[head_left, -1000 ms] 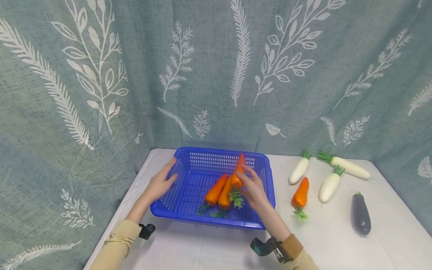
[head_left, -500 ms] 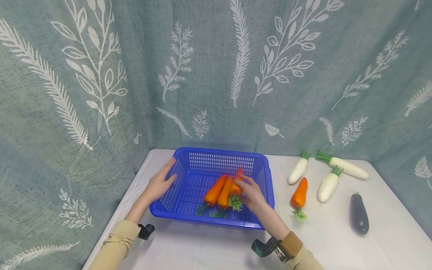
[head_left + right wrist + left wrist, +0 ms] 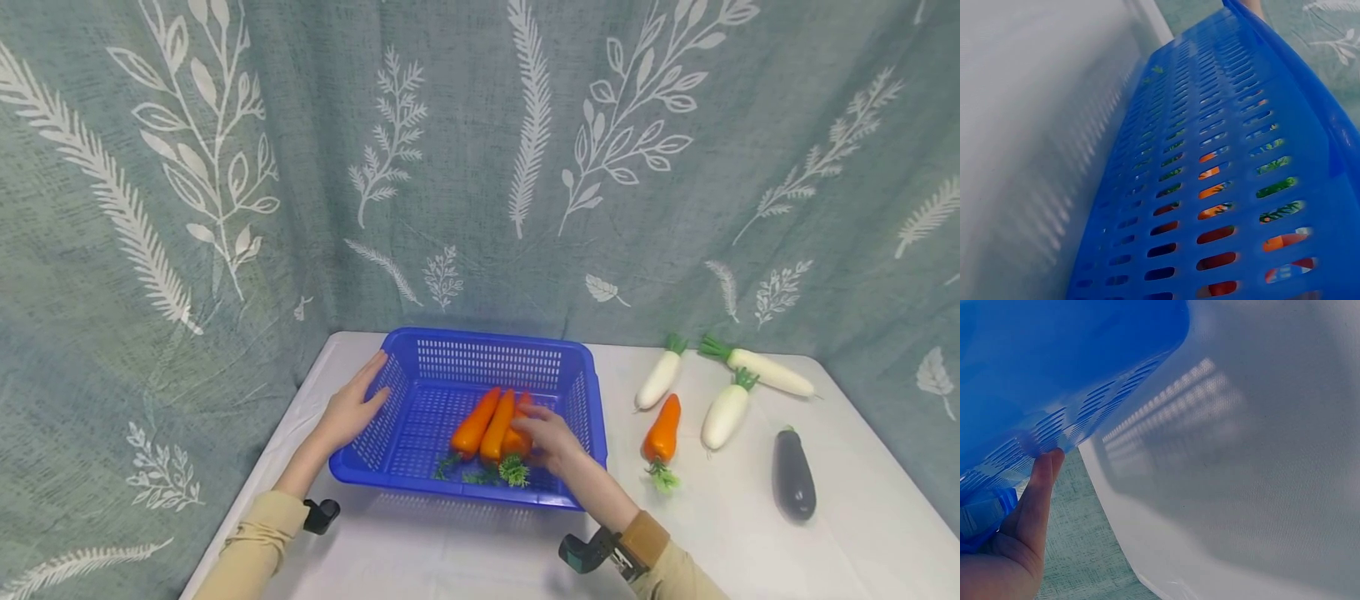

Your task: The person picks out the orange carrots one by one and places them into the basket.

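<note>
A blue plastic basket with slotted walls stands in front of me. Inside it, in the head view, one orange carrot lies beside a second carrot, tips pointing away and green tops toward me. My right hand reaches over the front rim and holds a third carrot down alongside them, its fingers covering part of it. At the left wall of the basket rests my left hand, fingers straight along the rim and thumb apart. The right wrist view shows the carrots only through slots in the basket wall.
Right of the basket on the white table lie another carrot, a white radish, a second radish, a third radish and a dark eggplant. A green patterned curtain hangs behind and at both sides.
My right hand has lowered its carrot from a tilted pose, tip up, until it lies beside the other two in the basket. The left hand has stayed at the basket's left wall.
</note>
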A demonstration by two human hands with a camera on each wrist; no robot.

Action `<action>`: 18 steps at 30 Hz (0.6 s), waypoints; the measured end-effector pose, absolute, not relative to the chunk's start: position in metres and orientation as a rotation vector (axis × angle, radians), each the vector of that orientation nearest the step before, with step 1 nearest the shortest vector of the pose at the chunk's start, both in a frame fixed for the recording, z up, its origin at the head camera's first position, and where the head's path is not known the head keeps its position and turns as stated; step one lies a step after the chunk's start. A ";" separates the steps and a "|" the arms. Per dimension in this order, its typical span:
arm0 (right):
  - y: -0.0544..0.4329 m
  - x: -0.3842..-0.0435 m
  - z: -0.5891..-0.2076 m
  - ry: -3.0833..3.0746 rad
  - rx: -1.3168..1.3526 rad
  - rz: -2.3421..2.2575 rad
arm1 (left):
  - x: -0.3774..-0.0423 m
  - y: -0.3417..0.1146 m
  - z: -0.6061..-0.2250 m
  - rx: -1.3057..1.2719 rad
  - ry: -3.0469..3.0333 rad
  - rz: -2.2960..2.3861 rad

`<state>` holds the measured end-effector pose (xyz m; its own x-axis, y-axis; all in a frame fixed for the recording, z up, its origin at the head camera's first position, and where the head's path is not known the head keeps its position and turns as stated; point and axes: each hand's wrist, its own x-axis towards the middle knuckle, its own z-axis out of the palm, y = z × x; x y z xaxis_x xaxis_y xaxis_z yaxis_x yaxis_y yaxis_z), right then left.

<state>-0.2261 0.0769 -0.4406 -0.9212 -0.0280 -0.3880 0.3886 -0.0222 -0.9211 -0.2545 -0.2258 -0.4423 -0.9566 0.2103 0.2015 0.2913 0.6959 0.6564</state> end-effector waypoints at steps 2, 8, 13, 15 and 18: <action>0.077 -0.225 -0.441 1.978 0.368 -2.004 | -0.255 -0.226 -0.442 -0.414 -2.792 -1.103; 0.078 -0.224 -0.441 1.986 0.353 -1.981 | -0.255 -0.226 -0.442 -0.414 -2.789 -1.096; 0.079 -0.224 -0.440 1.993 0.350 -1.945 | -0.255 -0.226 -0.443 -0.431 -2.773 -1.088; 0.079 -0.223 -0.440 2.005 0.346 -1.929 | -0.254 -0.226 -0.443 -0.435 -2.768 -1.088; 0.079 -0.223 -0.440 2.030 0.350 -1.911 | -0.254 -0.226 -0.443 -0.433 -2.765 -1.090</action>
<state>-0.2232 0.0789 -0.4397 -0.9154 -0.0463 -0.3999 0.3964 0.0701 -0.9154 -0.2545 -0.2260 -0.4430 -0.9491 0.2140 0.2311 0.3142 0.6966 0.6450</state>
